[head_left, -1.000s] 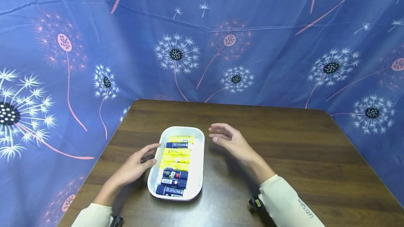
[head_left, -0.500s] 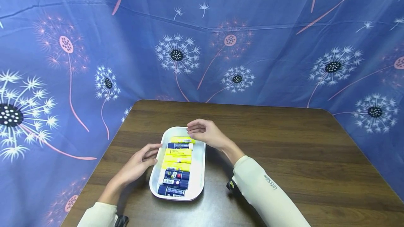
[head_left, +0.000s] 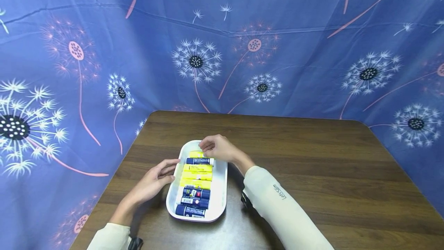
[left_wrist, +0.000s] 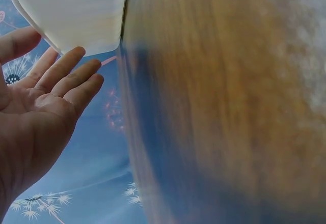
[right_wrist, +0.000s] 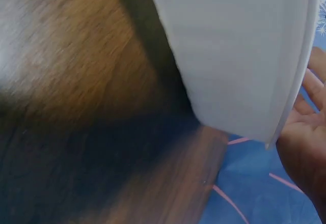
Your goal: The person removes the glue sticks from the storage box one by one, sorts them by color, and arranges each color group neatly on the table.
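A white tray holds a row of yellow and dark blue glue sticks, lying crosswise. My right hand reaches over the tray's far right corner, fingers bent down at the farthest yellow glue stick and covering its right end. I cannot tell whether thumb and fingers pinch it. Just nearer lies a blue glue stick with a white end. My left hand is at the tray's left rim, fingers loosely extended and thumb apart. In the left wrist view the left hand shows an empty palm beside the tray's outer wall.
The tray stands on a brown wooden table, left of its middle. Behind and to the left hangs a blue cloth printed with dandelions. In the right wrist view the tray's side wall rises between the table and the right hand's fingers.
My right hand has moved left from beside the tray to over its far end, its fingers lowering to the farthest yellow glue stick. The left hand has stayed at the left rim.
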The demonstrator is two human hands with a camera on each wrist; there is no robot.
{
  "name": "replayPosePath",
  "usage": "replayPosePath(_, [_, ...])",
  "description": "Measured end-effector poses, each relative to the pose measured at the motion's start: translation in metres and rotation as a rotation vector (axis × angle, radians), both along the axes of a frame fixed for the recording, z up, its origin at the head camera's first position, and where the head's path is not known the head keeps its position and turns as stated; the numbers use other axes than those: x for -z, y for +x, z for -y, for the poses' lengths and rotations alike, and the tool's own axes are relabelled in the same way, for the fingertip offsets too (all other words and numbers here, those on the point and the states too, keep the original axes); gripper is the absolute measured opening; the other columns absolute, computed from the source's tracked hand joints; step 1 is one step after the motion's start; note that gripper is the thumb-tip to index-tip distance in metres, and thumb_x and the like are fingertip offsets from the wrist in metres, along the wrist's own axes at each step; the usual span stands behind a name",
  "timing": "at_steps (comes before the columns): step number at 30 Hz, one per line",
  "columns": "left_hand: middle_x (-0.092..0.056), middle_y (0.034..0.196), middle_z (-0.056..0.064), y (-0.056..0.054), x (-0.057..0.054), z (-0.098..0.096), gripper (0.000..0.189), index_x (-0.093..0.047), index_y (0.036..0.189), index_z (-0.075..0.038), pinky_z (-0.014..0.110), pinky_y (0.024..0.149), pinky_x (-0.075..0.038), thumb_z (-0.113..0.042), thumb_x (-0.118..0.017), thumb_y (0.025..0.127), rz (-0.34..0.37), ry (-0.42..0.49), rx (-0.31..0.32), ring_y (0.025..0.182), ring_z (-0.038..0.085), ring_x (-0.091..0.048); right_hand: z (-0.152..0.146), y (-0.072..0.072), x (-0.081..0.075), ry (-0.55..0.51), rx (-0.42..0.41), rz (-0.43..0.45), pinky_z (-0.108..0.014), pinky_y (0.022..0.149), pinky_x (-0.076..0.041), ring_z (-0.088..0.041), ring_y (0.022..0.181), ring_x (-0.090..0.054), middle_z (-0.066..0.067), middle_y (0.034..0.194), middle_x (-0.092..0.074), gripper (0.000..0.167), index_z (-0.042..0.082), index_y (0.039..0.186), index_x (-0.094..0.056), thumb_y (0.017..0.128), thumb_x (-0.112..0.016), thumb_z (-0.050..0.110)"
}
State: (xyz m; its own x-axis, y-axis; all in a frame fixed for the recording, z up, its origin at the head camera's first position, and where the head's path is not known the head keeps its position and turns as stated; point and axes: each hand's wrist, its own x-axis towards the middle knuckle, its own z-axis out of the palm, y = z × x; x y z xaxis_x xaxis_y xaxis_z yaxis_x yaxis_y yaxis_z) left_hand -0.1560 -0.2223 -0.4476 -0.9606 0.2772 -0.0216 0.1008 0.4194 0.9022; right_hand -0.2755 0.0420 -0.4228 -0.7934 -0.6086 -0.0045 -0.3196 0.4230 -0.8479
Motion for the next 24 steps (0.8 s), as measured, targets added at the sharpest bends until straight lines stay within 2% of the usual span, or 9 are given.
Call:
replayPosePath(4, [-0.055, 0.152, 0.022, 0.000, 0.002, 0.000, 0.051, -0.049, 0.150, -0.009, 0.047, 0.113, -0.050, -0.009, -0.060, 0.101, -0.005, -0.001, 0.009, 0.140, 0.040, -0.055, 0.007, -0.002, 0.001, 0.088, 0.043, -0.036, -0.030, 0.097, -0.060, -0.023, 0.108, -0.073, -0.017, 0.120, -0.075, 0.032, -0.002, 0.122, -0.071, 0.090, -0.072, -0.002])
replayPosePath(12, [-0.054, 0.152, 0.024, -0.002, 0.000, 0.004, 0.052, -0.048, 0.151, -0.006, 0.019, 0.103, -0.051, -0.011, -0.060, 0.101, 0.013, 0.031, 0.027, 0.140, 0.041, -0.054, 0.021, 0.001, 0.002, 0.258, 0.112, -0.054, -0.036, 0.104, -0.057, -0.020, 0.113, -0.069, -0.008, 0.121, -0.075, 0.034, 0.005, 0.125, -0.072, 0.092, -0.072, -0.001])
replayPosePath(19, [-0.056, 0.152, 0.020, 0.000, 0.002, 0.003, 0.052, -0.048, 0.153, -0.011, 0.017, 0.102, -0.050, -0.013, -0.061, 0.102, 0.056, 0.017, 0.013, 0.141, 0.038, -0.055, 0.028, 0.004, 0.006, 0.425, 0.101, -0.116, -0.034, 0.093, -0.051, -0.018, 0.099, -0.058, -0.001, 0.109, -0.073, 0.022, 0.015, 0.114, -0.079, 0.095, -0.072, 0.007])
replayPosePath(24, [-0.056, 0.151, 0.021, 0.000, 0.004, 0.003, 0.052, -0.048, 0.153, -0.013, 0.018, 0.101, -0.050, -0.012, -0.061, 0.102, 0.067, 0.015, 0.014, 0.141, 0.038, -0.055, 0.033, 0.005, 0.010, 0.458, 0.136, -0.134, -0.032, 0.090, -0.049, -0.017, 0.099, -0.055, 0.001, 0.107, -0.073, 0.021, 0.018, 0.114, -0.081, 0.096, -0.073, 0.012])
